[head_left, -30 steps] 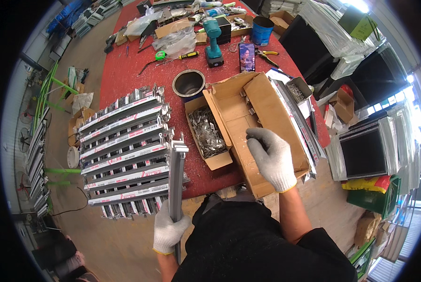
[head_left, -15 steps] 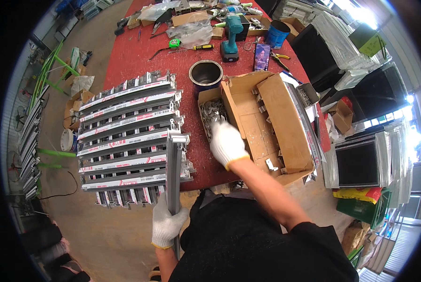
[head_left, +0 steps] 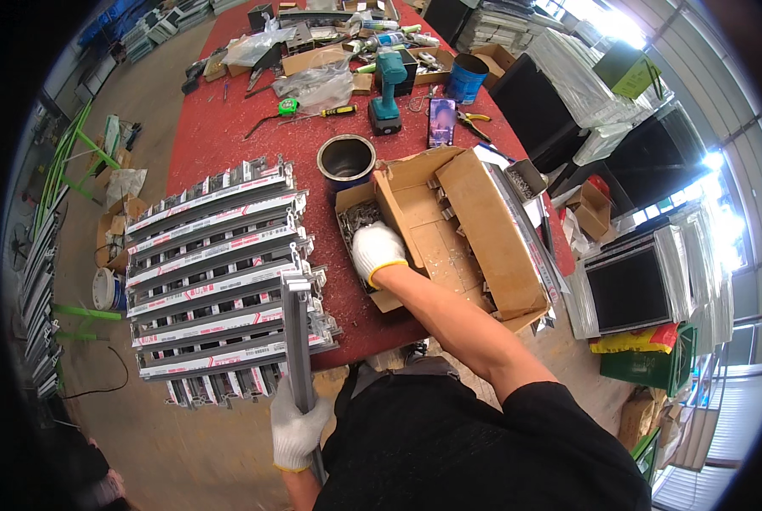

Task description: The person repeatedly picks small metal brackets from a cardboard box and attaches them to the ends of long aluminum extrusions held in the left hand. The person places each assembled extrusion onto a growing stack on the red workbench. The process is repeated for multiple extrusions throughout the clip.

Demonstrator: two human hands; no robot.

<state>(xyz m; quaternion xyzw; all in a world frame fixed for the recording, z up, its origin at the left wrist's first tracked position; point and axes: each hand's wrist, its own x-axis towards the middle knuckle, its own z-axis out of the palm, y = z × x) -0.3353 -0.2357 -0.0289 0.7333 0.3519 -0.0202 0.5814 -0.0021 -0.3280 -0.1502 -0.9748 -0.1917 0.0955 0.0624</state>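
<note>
My left hand (head_left: 298,430), in a white knit glove, is wrapped round a long grey metal profile (head_left: 297,341), which stands up at the near edge of the table. My right hand (head_left: 378,251), gloved alike, reaches down into a narrow cardboard box (head_left: 387,300) of small silvery metal parts (head_left: 361,215); its fingertips are hidden there. Left of that box lies a stack of profiles (head_left: 206,294) with white and red film strips, laid in crossing layers. Against the box's right side stands a larger open cardboard box (head_left: 425,209) with small pieces along its inner edge.
A dark round pot (head_left: 347,160) stands beyond the boxes on the red table (head_left: 228,128). Farther back are a teal cordless drill (head_left: 388,94), a phone (head_left: 441,122), pliers (head_left: 475,123), a blue tin (head_left: 467,78) and a green tape measure (head_left: 288,106). Wrapped panels (head_left: 636,289) lean at the right.
My right hand has moved farther forward into the narrow box. My left hand keeps its grip on the profile. The whole view has shifted a little.
</note>
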